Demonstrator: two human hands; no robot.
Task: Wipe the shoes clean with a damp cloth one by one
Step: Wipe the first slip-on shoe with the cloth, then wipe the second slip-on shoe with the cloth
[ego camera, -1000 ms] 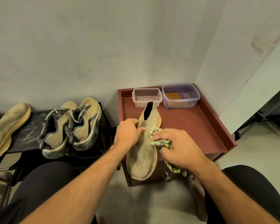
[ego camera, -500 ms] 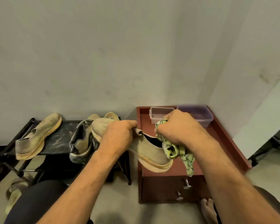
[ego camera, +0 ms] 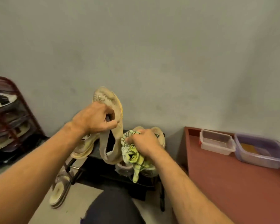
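While the left hand (ego camera: 94,118) grips the shoe (ego camera: 111,126) at its collar, fingers curled tight around the knit, the shoe hangs toe-up in the air above the black rack (ego camera: 103,168). Just beside its heel, the right hand (ego camera: 144,141) holds the bunched cloth (ego camera: 134,156) in a closed fist; cloth and shoe appear to touch. Bare wall lies behind. At right, two tubs (ego camera: 217,142) sit on the red table (ego camera: 233,183). No readable writing.

head: single view, worn on the person's head | faces forward and down toward the wall (ego camera: 152,54) | close over both forearms | red bench (ego camera: 233,183) at right edge
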